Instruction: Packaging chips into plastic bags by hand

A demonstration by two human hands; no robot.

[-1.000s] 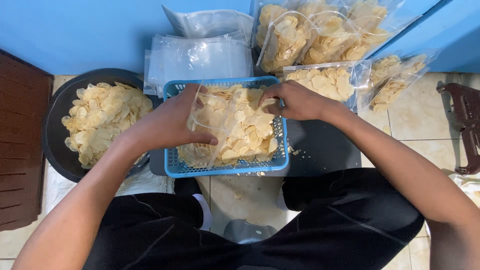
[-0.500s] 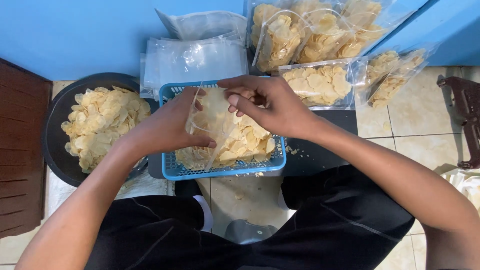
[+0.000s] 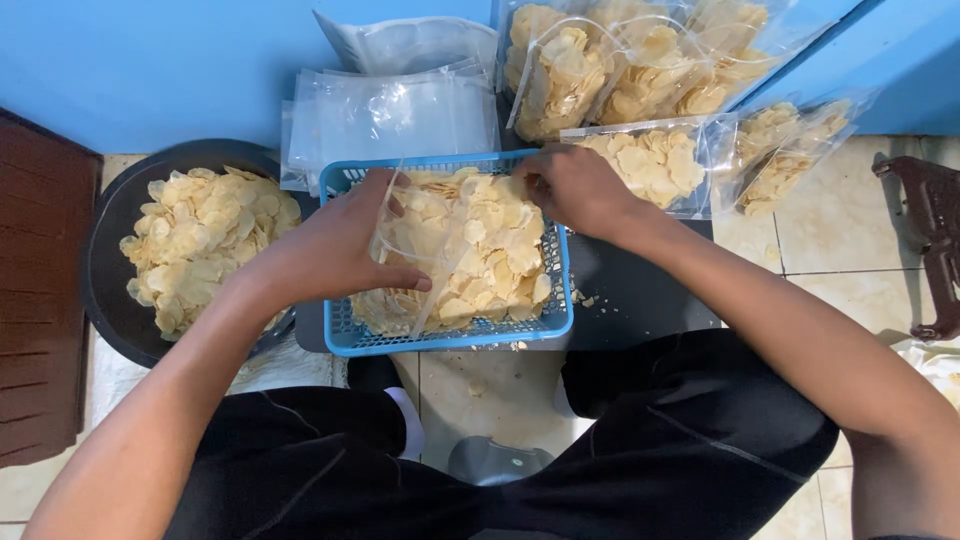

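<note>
A blue plastic basket (image 3: 448, 341) sits on the floor in front of me, full of pale yellow chips (image 3: 490, 250). My left hand (image 3: 335, 250) grips the left side of a clear plastic bag (image 3: 425, 235) that lies over the chips in the basket. My right hand (image 3: 575, 190) rests at the basket's far right corner, fingers curled on the chips at the bag's edge. Whether it pinches the bag or chips I cannot tell.
A black round bowl (image 3: 110, 250) of chips stands to the left. Empty clear bags (image 3: 395, 115) are stacked behind the basket. Several filled bags of chips (image 3: 640, 75) lean against the blue wall. A dark stool (image 3: 925, 245) is at right.
My right hand went from the basket's far right edge to over the bag's middle, then back to the far right corner. The left hand kept its hold on the bag.
</note>
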